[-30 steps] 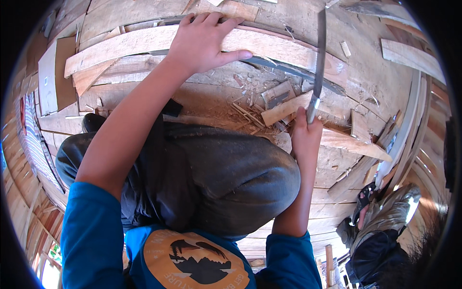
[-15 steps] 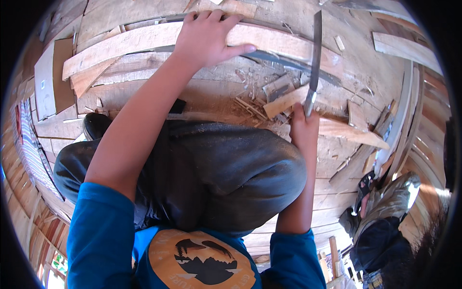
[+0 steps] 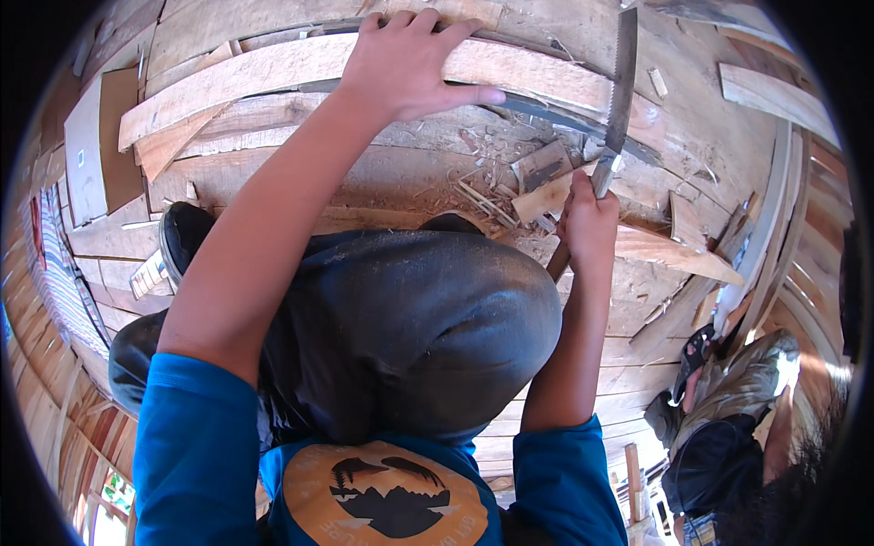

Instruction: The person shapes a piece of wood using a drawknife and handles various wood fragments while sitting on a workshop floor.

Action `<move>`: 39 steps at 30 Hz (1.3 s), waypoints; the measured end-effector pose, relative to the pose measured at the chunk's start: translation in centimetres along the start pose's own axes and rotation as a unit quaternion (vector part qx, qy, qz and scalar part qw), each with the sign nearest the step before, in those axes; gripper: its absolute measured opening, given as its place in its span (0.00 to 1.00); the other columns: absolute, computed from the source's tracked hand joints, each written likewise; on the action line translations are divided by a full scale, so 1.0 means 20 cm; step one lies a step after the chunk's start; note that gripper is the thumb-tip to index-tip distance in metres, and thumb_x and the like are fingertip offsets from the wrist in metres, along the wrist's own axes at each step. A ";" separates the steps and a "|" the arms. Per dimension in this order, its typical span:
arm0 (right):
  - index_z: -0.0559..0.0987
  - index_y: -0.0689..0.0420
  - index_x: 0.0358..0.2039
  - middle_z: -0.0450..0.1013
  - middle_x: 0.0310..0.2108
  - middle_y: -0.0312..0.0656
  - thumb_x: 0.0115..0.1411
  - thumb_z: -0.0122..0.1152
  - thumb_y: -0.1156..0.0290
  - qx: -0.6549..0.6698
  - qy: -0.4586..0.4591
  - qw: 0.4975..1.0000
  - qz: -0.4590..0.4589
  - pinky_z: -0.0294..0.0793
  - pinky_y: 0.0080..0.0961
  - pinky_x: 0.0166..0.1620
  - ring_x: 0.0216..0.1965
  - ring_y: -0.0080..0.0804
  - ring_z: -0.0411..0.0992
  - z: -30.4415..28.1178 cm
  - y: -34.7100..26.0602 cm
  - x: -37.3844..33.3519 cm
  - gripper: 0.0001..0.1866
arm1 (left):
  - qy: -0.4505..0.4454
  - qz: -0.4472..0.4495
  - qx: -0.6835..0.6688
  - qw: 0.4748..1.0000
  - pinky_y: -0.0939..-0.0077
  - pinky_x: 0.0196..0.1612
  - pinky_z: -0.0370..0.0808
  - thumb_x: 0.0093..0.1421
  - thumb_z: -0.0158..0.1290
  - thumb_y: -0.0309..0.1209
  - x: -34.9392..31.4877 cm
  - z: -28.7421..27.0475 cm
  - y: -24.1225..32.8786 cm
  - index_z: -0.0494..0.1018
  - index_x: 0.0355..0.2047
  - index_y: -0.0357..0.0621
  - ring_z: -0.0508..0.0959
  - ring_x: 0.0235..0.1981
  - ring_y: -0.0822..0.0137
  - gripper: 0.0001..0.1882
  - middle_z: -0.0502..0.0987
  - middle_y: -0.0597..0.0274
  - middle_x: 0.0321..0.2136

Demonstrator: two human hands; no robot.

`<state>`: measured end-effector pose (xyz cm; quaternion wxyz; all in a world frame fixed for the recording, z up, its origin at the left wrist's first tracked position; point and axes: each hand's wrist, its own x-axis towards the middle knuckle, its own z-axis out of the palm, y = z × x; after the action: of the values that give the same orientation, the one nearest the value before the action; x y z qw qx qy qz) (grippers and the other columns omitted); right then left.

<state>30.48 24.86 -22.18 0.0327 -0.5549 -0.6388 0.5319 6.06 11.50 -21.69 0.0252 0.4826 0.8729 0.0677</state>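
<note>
A long pale wooden board (image 3: pixel 528 68) lies across the floor in front of me on other timber. My left hand (image 3: pixel 407 68) presses on it from above, fingers over its far edge and thumb along the near side. My right hand (image 3: pixel 587 223) is closed round the handle of a handsaw (image 3: pixel 624 86), whose narrow dark blade points away from me. The toothed edge faces left, and the blade crosses the board near its right end. Whether the teeth touch the wood I cannot tell.
Wood chips and offcuts (image 3: pixel 492 196) lie between my knees and the board. A cardboard box (image 3: pixel 96 146) stands at the left. Loose planks (image 3: pixel 778 100) lie at the right. Another person (image 3: pixel 728 437) sits at the lower right, and a striped cloth (image 3: pixel 64 273) is at the far left.
The handsaw and my right hand have moved slightly right and away from me, and the blade has turned to show its teeth. My left hand has slid a little right along the board.
</note>
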 end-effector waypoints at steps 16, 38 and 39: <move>0.66 0.53 0.17 0.59 0.09 0.33 0.68 0.50 0.57 -0.062 0.038 0.997 -0.026 0.60 0.26 0.12 0.08 0.23 0.60 -0.02 0.05 0.07 0.23 | -0.044 0.135 0.015 0.990 0.40 0.67 0.53 0.43 0.62 0.65 -0.04 -0.14 -0.41 0.54 0.68 0.59 0.63 0.64 0.50 0.55 0.65 0.50 0.61; 0.70 0.59 0.18 0.66 0.13 0.38 0.66 0.53 0.59 -0.115 0.059 0.989 -0.072 0.65 0.28 0.17 0.12 0.26 0.65 -0.02 0.00 -0.04 0.22 | -0.179 -0.030 0.014 0.983 0.56 0.51 0.74 0.45 0.58 0.24 -0.27 -0.21 -0.85 0.63 0.55 0.41 0.77 0.47 0.44 0.33 0.76 0.42 0.44; 0.70 0.59 0.18 0.66 0.13 0.38 0.66 0.53 0.59 -0.117 0.052 0.989 -0.076 0.64 0.28 0.17 0.12 0.26 0.65 -0.02 0.00 -0.06 0.22 | -0.178 -0.031 0.019 0.983 0.57 0.51 0.74 0.45 0.58 0.24 -0.28 -0.22 -0.86 0.62 0.55 0.41 0.76 0.47 0.44 0.34 0.76 0.42 0.44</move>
<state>31.23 24.27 -21.27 0.0412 -0.5317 -0.7345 0.4197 -5.97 -2.66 -20.01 0.1732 0.4603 0.8699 -0.0368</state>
